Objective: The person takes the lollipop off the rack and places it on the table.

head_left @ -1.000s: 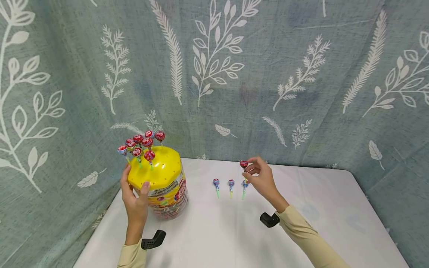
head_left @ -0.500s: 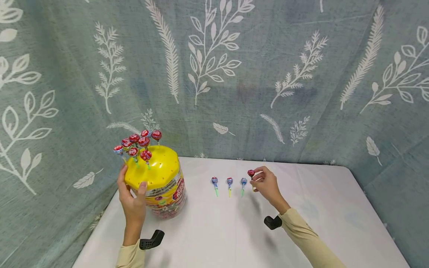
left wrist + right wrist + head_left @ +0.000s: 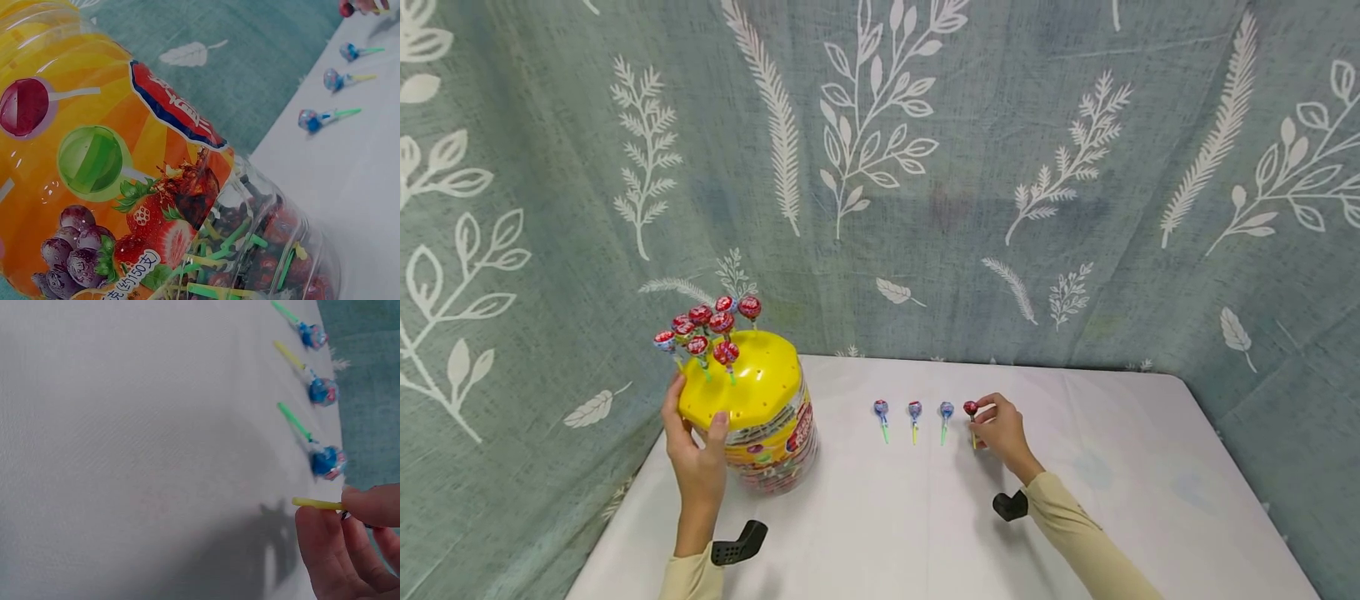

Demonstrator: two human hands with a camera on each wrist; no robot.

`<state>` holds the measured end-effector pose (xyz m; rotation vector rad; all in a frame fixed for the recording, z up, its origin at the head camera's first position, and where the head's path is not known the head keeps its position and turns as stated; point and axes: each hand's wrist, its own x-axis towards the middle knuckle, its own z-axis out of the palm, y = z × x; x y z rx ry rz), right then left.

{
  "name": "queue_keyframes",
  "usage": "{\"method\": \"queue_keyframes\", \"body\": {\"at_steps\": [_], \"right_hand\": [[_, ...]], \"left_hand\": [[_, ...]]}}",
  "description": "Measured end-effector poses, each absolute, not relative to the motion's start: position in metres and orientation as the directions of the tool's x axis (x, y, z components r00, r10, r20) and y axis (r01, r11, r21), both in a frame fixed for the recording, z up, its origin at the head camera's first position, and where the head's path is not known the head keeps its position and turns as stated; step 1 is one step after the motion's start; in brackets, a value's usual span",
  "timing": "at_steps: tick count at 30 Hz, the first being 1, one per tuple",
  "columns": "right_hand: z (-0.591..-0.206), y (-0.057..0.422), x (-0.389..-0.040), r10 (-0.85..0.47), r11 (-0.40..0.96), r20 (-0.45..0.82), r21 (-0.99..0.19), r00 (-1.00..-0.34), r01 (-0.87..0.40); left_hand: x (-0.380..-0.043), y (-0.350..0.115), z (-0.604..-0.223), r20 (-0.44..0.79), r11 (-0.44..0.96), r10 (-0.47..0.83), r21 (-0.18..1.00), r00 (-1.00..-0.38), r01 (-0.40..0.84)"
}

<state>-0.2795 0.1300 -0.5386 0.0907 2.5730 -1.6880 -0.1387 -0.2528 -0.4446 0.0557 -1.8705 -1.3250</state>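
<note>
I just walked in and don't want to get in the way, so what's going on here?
A person is handling wrapped lollipops at a white-covered table. The left grip holds a big jar at its yellow lid, where a cluster of lollipops stands on sticks. The right grip pinches a red lollipop with a yellow stick, just right of three bluish lollipops lying in a row. Whether the held one touches the table is unclear.

Downward head view, closer wrist views — shared lollipops [image 3: 914, 410]
</note>
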Motion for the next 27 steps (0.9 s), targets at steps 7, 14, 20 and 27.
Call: {"method": "queue_keyframes", "body": {"at_steps": [7, 14, 20, 27], "right_hand": [[-0.555, 0.128, -0.283, 0.071, 0.488, -0.087, -0.866, -0.994, 0.111], [-0.560, 0.124, -0.286, 0.119, 0.489, -0.095, -0.861, -0.988, 0.141], [-0.556, 0.123, -0.286, 0.123, 0.492, -0.094, -0.859, -0.988, 0.143], [-0.547, 0.128, -0.287, 0.117, 0.538, -0.057, -0.836, -0.992, 0.111]], "left_hand": [[-0.143, -0.267, -0.463, 0.582, 0.441, -0.477, 0.807, -0.658, 0.394], [-0.144, -0.268, -0.466, 0.600, 0.444, -0.466, 0.794, -0.651, 0.415], [-0.147, -0.269, -0.465, 0.608, 0.442, -0.450, 0.788, -0.654, 0.429], [-0.146, -0.264, -0.461, 0.595, 0.441, -0.453, 0.797, -0.664, 0.413]]}}
